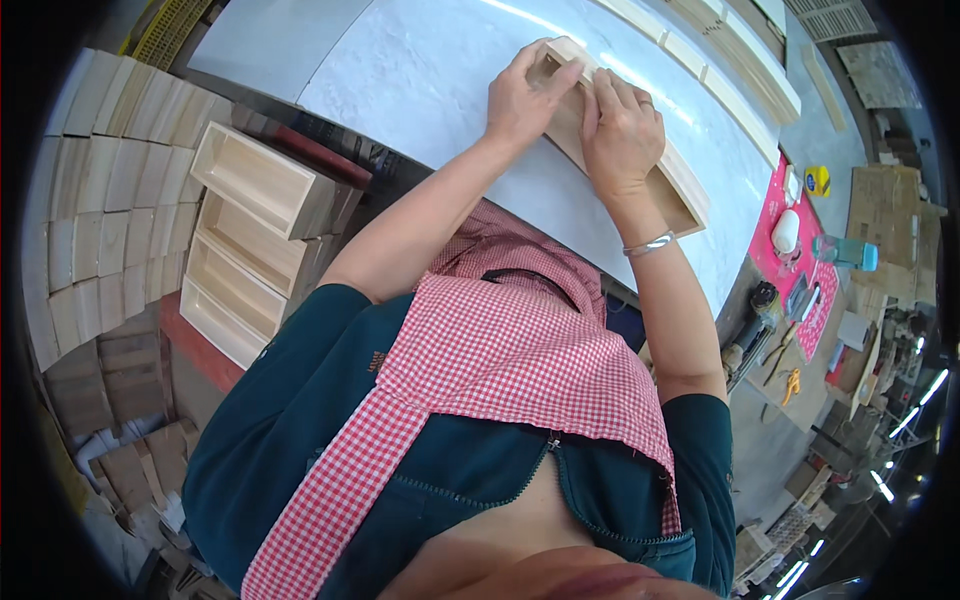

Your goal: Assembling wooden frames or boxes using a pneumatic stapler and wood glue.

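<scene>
A long, narrow, open-topped box of pale wood (675,192) lies slantwise on the pale marbled tabletop (420,75). At its far-left end, my left hand (525,105) grips the corner, with the thumb over the rim. My right hand (622,135) is closed over the box's long far side near that same end, its fingertips close to the left thumb. My right wrist and palm hide part of the box's inside.
Pale wooden strips (690,70) lie along the table's far side. Stacked wooden boxes (255,180) stand at the left beside a wall of piled wood blocks (110,190). At the right are a red mat (768,215), a yellow tape measure (817,181), a teal-tinted bottle (845,252) and orange-handled scissors (792,386).
</scene>
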`<state>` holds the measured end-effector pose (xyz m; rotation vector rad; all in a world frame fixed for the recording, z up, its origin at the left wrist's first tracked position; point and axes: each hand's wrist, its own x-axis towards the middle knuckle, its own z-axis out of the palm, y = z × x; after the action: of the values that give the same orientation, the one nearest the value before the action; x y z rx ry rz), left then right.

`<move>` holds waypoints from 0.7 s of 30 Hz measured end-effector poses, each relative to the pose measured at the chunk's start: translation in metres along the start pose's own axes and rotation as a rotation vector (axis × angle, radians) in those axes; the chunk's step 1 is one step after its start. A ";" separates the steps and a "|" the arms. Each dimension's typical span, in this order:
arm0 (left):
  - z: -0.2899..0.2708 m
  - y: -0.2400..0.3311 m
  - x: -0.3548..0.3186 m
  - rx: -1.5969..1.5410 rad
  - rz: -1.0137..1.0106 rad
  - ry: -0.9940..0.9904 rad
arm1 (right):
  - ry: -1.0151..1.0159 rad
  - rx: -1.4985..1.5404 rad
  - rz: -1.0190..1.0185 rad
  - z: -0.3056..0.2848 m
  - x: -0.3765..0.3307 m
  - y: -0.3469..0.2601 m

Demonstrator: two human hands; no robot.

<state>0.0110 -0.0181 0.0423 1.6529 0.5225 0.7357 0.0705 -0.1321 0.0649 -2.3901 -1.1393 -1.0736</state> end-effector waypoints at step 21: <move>-0.004 -0.039 -0.034 -0.068 0.144 0.219 | -0.593 0.574 -0.278 -0.007 0.043 0.002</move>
<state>-0.0140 -0.0306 -0.0012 1.5668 0.5297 1.0382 0.0868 -0.1135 0.1009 -2.1440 -1.7194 -0.0247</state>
